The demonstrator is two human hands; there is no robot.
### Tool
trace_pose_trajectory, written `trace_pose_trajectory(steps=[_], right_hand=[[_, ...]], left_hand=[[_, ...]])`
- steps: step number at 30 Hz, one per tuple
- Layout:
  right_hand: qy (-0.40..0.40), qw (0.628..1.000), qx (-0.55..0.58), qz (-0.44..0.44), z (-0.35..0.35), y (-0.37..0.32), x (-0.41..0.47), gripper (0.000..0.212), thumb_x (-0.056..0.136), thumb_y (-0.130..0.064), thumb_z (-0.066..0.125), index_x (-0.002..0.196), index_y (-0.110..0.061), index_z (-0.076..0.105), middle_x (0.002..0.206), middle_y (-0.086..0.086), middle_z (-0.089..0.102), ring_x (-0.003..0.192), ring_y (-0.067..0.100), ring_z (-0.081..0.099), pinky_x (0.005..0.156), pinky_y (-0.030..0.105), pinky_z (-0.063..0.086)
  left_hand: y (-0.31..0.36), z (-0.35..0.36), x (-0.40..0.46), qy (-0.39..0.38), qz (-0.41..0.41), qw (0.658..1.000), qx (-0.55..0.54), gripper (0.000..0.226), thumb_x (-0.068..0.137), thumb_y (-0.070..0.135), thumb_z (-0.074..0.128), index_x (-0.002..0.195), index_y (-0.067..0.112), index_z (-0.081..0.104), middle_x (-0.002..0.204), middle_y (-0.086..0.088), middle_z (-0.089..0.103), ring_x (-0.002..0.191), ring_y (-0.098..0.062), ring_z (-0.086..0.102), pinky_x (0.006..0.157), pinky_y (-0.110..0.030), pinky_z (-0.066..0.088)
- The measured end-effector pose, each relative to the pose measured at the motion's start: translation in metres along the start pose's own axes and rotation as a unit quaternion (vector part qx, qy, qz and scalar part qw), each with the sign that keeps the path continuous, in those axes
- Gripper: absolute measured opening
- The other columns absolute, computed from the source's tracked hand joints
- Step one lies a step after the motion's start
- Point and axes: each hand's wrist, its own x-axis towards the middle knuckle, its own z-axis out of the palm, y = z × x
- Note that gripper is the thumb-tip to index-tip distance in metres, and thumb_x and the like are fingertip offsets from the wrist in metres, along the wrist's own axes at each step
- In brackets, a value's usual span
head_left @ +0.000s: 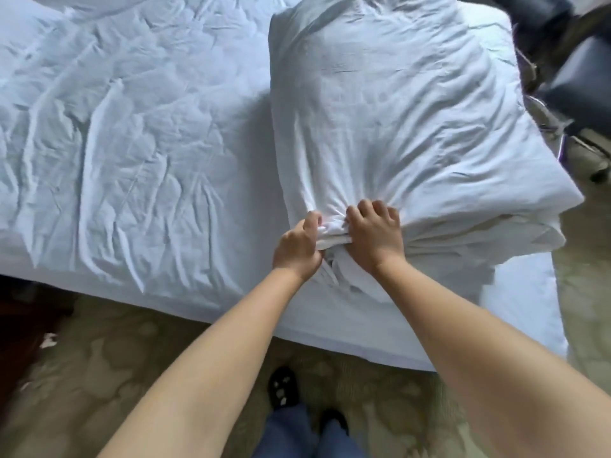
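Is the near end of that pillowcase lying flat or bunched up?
Bunched up. The left hand and right hand grip the pillowcase at its gathered end, and creases fan out from there.

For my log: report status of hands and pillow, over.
Left hand, right hand both grip bunched pillowcase end. Pillow on bed. Nothing in the way.

Bed [132, 127]: white sheet, heavily creased, spans the upper view, its edge running along the floor.
Carpet [115, 352]: beige-olive, mottled pattern, worn look.
Chair [582, 77]: dark padded upholstery, upper right, just beside the bed.
Dark wooden furniture [20, 322]: left edge, partly visible.
Light: soft, cool, even.
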Motion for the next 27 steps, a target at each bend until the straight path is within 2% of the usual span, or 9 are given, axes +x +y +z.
trace_pose_trajectory(steps=[2, 5, 8, 11, 13, 17, 21, 23, 27], right_hand=[[-0.005, 1.0, 0.018, -0.019, 0.009, -0.009, -0.012, 0.038, 0.056, -0.019, 0.07, 0.092, -0.017, 0.056, 0.093, 0.005, 0.055, 0.091, 0.029, 0.051, 0.079, 0.036, 0.038], [0.028, 0.992, 0.033, -0.115, 0.026, -0.022, -0.05, 0.026, 0.069, -0.02, 0.055, 0.094, -0.016, 0.045, 0.096, 0.004, 0.051, 0.087, 0.025, 0.044, 0.072, 0.034, 0.033], [-0.156, 0.979, 0.098, -0.084, 0.039, -0.035, -0.1, 0.03, 0.079, -0.02, 0.067, 0.106, -0.013, 0.057, 0.095, 0.006, 0.064, 0.083, 0.026, 0.059, 0.061, 0.032, 0.046], [-0.332, 0.901, 0.245, 0.132, 0.051, -0.038, -0.111, 0.043, 0.099, -0.029, 0.043, 0.141, -0.02, 0.04, 0.135, 0.0, 0.052, 0.119, 0.02, 0.052, 0.092, 0.031, 0.046], [-0.308, 0.875, 0.314, 0.203, 0.061, -0.037, -0.101, 0.048, 0.101, -0.023, 0.038, 0.148, -0.025, 0.03, 0.146, -0.001, 0.041, 0.132, 0.02, 0.042, 0.106, 0.028, 0.036], [-0.249, 0.889, 0.323, 0.206, 0.072, -0.044, -0.076, 0.059, 0.099, -0.02, 0.042, 0.151, -0.03, 0.017, 0.151, -0.002, 0.034, 0.138, 0.022, 0.032, 0.111, 0.031, 0.031], [-0.259, 0.897, 0.294, 0.205, 0.083, -0.058, -0.038, 0.029, 0.099, -0.015, 0.038, 0.124, -0.015, 0.052, 0.13, 0.009, 0.054, 0.123, 0.027, 0.047, 0.09, 0.028, 0.036], [-0.315, 0.879, 0.297, 0.197, 0.094, -0.059, -0.025, 0.021, 0.099, -0.015, 0.033, 0.109, -0.017, 0.051, 0.12, 0.012, 0.054, 0.12, 0.029, 0.047, 0.086, 0.028, 0.034], [-0.366, 0.861, 0.309, 0.173, 0.11, -0.054, -0.035, 0.036, 0.1, -0.018, 0.038, 0.135, -0.018, 0.045, 0.135, 0.005, 0.049, 0.125, 0.025, 0.045, 0.095, 0.028, 0.035]], left_hand=[[-0.02, 0.017, -0.01, -0.055, -0.093, 0.993, -0.052, 0.052, 0.084, 0.015, 0.06, 0.131, 0.018, 0.036, 0.128, -0.009, 0.051, 0.104, -0.037, 0.057, 0.079, -0.037, 0.046], [-0.049, 0.031, -0.023, -0.097, -0.166, 0.975, -0.113, 0.097, 0.078, 0.034, 0.073, 0.146, 0.037, 0.003, 0.146, -0.006, 0.027, 0.124, -0.029, 0.046, 0.096, -0.043, 0.046], [-0.061, 0.045, -0.031, -0.108, -0.211, 0.956, -0.171, 0.123, 0.067, 0.038, 0.083, 0.147, 0.041, -0.01, 0.145, -0.006, 0.03, 0.125, -0.025, 0.047, 0.099, -0.046, 0.047], [-0.059, 0.055, -0.027, -0.074, -0.2, 0.949, -0.232, 0.115, 0.071, 0.037, 0.08, 0.15, 0.035, -0.003, 0.141, -0.003, 0.043, 0.123, -0.021, 0.051, 0.099, -0.039, 0.048], [-0.056, 0.057, -0.018, -0.024, -0.202, 0.949, -0.24, 0.1, 0.077, 0.037, 0.071, 0.151, 0.034, 0.003, 0.137, -0.003, 0.046, 0.119, -0.019, 0.053, 0.099, -0.038, 0.048], [-0.049, 0.052, -0.005, 0.086, -0.188, 0.939, -0.276, 0.069, 0.086, 0.042, 0.055, 0.146, 0.032, 0.022, 0.135, 0.0, 0.048, 0.116, -0.014, 0.054, 0.1, -0.04, 0.048], [-0.052, 0.052, -0.006, 0.017, -0.167, 0.946, -0.278, 0.104, 0.071, 0.031, 0.076, 0.15, 0.036, 0.009, 0.146, 0.005, 0.041, 0.126, -0.016, 0.048, 0.099, -0.033, 0.046], [-0.055, 0.05, -0.006, -0.027, -0.157, 0.947, -0.278, 0.107, 0.074, 0.021, 0.077, 0.151, 0.033, 0.003, 0.145, 0.007, 0.039, 0.124, -0.013, 0.047, 0.098, -0.029, 0.045], [-0.066, 0.044, -0.01, -0.11, -0.104, 0.959, -0.239, 0.111, 0.08, 0.014, 0.073, 0.152, 0.022, -0.011, 0.139, 0.019, 0.023, 0.129, -0.004, 0.033, 0.104, -0.022, 0.036]])
